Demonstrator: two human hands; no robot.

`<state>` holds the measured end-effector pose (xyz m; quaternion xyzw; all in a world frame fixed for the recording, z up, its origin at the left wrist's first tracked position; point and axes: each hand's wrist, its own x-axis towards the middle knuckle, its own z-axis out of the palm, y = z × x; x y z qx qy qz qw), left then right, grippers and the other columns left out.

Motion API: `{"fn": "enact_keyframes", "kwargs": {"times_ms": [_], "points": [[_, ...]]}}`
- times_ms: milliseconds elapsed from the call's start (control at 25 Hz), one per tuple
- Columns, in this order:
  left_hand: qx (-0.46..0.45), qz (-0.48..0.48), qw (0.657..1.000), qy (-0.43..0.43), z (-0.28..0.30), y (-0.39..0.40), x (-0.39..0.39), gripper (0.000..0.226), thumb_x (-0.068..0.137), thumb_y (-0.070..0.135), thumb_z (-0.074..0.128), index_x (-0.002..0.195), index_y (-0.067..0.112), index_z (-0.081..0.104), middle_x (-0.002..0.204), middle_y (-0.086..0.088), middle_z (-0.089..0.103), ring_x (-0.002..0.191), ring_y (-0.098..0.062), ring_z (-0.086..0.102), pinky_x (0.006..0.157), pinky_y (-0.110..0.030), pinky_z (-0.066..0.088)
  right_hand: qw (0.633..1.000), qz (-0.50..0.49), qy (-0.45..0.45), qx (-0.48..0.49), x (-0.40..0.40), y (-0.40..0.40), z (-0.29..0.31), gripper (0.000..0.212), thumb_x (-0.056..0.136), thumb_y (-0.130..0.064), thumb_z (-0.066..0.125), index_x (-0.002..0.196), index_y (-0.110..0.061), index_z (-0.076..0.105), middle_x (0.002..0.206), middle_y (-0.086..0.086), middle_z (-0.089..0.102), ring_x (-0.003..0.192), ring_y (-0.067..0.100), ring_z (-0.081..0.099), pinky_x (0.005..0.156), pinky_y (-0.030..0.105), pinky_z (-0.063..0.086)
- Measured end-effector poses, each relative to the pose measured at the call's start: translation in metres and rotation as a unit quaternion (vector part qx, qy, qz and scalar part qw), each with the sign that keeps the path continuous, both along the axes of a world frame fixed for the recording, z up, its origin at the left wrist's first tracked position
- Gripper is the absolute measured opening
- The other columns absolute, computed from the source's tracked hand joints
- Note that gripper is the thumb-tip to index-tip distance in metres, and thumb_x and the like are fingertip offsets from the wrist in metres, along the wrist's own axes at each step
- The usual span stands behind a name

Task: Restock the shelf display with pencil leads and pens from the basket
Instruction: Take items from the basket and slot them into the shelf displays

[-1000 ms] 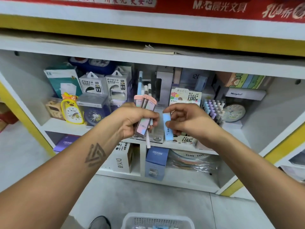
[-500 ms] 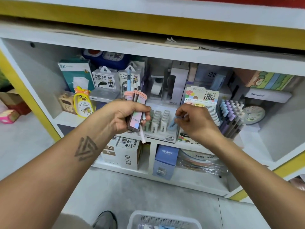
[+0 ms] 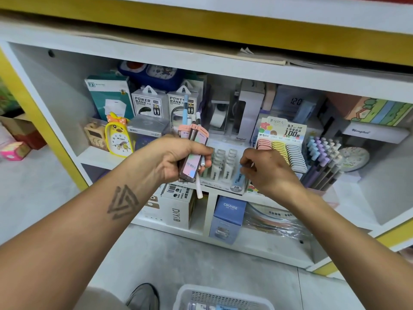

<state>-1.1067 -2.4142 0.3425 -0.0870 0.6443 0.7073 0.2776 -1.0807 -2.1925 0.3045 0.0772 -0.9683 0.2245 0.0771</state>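
Note:
My left hand (image 3: pixel 178 159) grips a bundle of pink-topped pencil lead cases (image 3: pixel 193 153) together with a blue pen and a white pen, held in front of the shelf. My right hand (image 3: pixel 266 168) pinches a light blue lead case (image 3: pixel 237 179) and holds it at the right end of the 2B lead display tray (image 3: pixel 223 168), among rows of white cases. The white basket (image 3: pixel 221 297) sits on the floor at the bottom edge, with a few items inside.
A 0.7 HB lead display (image 3: pixel 281 142) and a pen rack (image 3: pixel 321 162) stand right of the tray. Power bank boxes (image 3: pixel 148 104), a yellow duck clock (image 3: pixel 118 137) and other boxes fill the shelf. A shoe (image 3: pixel 143 296) is beside the basket.
My right hand carried the blue lead case from mid-air down to the 2B tray on the shelf. The left hand kept its bundle and the view shifted closer.

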Motion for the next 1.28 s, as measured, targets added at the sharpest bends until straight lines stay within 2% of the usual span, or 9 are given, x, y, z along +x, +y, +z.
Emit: {"fn": "enact_keyframes", "kwargs": {"times_ms": [200,360,560,600,680,800,1040,1160,1280], "points": [[-0.006,-0.005,1.000,0.003,0.000,0.006,0.004,0.005,0.085,0.000,0.069,0.083,0.004,0.066,0.065,-0.011,0.067,0.055,-0.017,0.066,0.049,-0.024,0.053,1.000,0.001,-0.005,-0.015,0.001,0.002,0.002,0.010,0.091,-0.011,0.067,0.087,-0.020,0.065,0.076,-0.010,0.059,0.068,0.012,0.059,0.056,0.029,0.053],[-0.002,-0.006,1.000,0.007,0.000,0.012,0.007,0.004,0.085,-0.001,0.069,0.085,0.002,0.067,0.064,-0.011,0.068,0.053,-0.017,0.067,0.048,-0.024,0.054,0.999,0.027,-0.028,0.012,0.002,0.002,0.000,0.010,0.093,-0.014,0.065,0.088,-0.023,0.065,0.081,-0.009,0.064,0.077,0.014,0.062,0.068,0.032,0.055],[0.025,-0.038,0.999,0.024,0.001,0.025,0.014,0.008,0.082,-0.004,0.071,0.088,-0.001,0.068,0.070,-0.015,0.069,0.055,-0.020,0.068,0.048,-0.025,0.055,0.987,0.062,-0.027,0.146,0.002,-0.002,-0.005,0.022,0.098,-0.015,0.049,0.094,-0.015,0.070,0.098,0.003,0.068,0.092,0.027,0.063,0.078,0.039,0.054],[0.029,-0.051,0.998,0.030,0.001,0.028,0.015,0.010,0.080,-0.005,0.072,0.089,-0.001,0.068,0.071,-0.016,0.068,0.057,-0.021,0.068,0.049,-0.026,0.055,0.992,0.047,-0.021,0.113,0.003,0.000,-0.001,0.023,0.099,-0.017,0.051,0.097,-0.016,0.073,0.100,0.000,0.068,0.091,0.023,0.063,0.078,0.036,0.054],[0.036,-0.081,0.995,0.039,0.002,0.036,0.018,0.013,0.079,-0.006,0.072,0.090,0.000,0.068,0.073,-0.017,0.068,0.059,-0.023,0.068,0.052,-0.028,0.055,0.996,-0.026,-0.025,-0.087,0.002,0.007,0.010,0.017,0.098,-0.017,0.058,0.103,-0.018,0.075,0.093,-0.005,0.070,0.079,0.013,0.064,0.068,0.027,0.053],[0.038,-0.124,0.991,0.042,0.002,0.053,0.022,0.015,0.080,-0.008,0.071,0.089,0.003,0.066,0.074,-0.018,0.068,0.061,-0.025,0.068,0.053,-0.029,0.056,0.901,-0.088,-0.067,-0.421,0.006,0.022,0.031,0.008,0.095,-0.018,0.067,0.098,-0.014,0.073,0.078,-0.001,0.075,0.055,0.013,0.060,0.046,0.019,0.042],[0.039,-0.225,0.974,0.016,0.002,0.097,0.032,0.010,0.082,-0.005,0.070,0.083,0.005,0.068,0.078,-0.016,0.069,0.067,-0.023,0.068,0.058,-0.028,0.055,0.829,-0.127,-0.085,-0.538,0.018,0.050,0.044,0.014,0.087,-0.014,0.076,0.096,-0.008,0.068,0.078,0.009,0.071,0.064,0.021,0.060,0.063,0.033,0.049],[0.062,-0.218,0.974,0.012,0.001,0.113,0.033,0.011,0.081,-0.004,0.070,0.089,0.003,0.067,0.085,-0.020,0.071,0.071,-0.026,0.070,0.056,-0.026,0.056,0.801,-0.145,-0.040,-0.580,0.025,0.073,0.052,0.005,0.088,-0.001,0.071,0.092,0.001,0.069,0.072,0.010,0.072,0.054,0.017,0.059,0.051,0.023,0.051],[0.067,-0.202,0.977,0.025,-0.001,0.124,0.032,0.015,0.079,-0.005,0.071,0.092,0.002,0.069,0.089,-0.024,0.071,0.071,-0.029,0.071,0.055,-0.027,0.055,0.794,-0.175,0.024,-0.582,0.033,0.102,0.060,0.020,0.090,0.004,0.066,0.109,0.005,0.062,0.074,0.016,0.073,0.050,0.017,0.059,0.047,0.023,0.050]]}}
